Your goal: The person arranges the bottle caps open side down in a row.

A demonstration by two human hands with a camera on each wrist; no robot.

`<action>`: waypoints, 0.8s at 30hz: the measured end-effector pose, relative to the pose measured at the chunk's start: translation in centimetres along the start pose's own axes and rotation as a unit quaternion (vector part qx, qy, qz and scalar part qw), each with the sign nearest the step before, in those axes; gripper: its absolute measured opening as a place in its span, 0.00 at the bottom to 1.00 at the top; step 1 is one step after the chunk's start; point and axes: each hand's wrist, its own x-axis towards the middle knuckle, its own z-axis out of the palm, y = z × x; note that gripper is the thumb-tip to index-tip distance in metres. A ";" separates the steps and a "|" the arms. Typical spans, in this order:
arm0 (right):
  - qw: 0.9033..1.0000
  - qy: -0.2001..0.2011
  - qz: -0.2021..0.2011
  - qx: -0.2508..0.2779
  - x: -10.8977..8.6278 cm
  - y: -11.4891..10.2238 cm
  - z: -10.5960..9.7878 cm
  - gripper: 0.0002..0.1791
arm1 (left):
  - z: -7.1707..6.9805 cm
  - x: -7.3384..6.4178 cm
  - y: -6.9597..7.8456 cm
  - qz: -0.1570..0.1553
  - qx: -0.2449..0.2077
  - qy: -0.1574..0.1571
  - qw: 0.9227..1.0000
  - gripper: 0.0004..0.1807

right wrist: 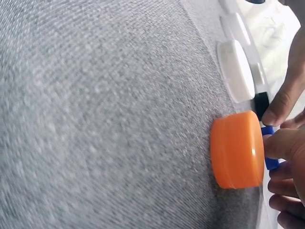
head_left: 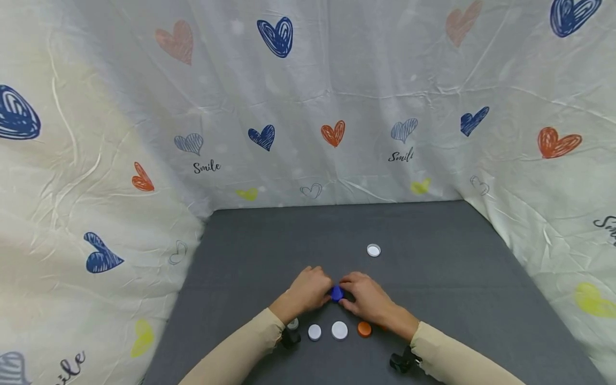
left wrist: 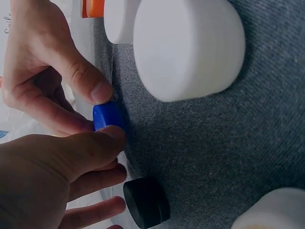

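Note:
A small blue bottle cap (head_left: 337,293) sits between my two hands near the middle of the table. From the left, my left hand (head_left: 310,287) pinches it, with the thumb laid along its edge in the left wrist view. My right hand (head_left: 369,297) grips the opposite side between thumb and fingers. A black cap (left wrist: 147,202) stands by the left hand's lower fingers. Closer to me is an orange cap (head_left: 364,329), which partly covers the blue cap in the right wrist view.
A large white cap (head_left: 339,330) and a smaller white cap (head_left: 314,332) lie in a row with the orange one. Another pale cap (head_left: 293,323) is partly behind my left wrist. Farther back lies a white lid (head_left: 373,250). Heart-printed curtains (head_left: 298,96) surround the grey table (head_left: 269,235).

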 end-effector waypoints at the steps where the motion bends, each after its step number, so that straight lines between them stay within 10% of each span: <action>1: 1.000 -0.001 0.000 -0.001 0.0 0.0 0.1 0.18 | 0.1 0.0 0.0 0.001 0.003 -0.005 1.000 0.10; 24: 0.999 -0.016 0.028 -0.035 1.1 2.0 -3.8 0.23 | -3.4 2.6 -2.6 -0.013 -0.052 -0.021 0.998 0.09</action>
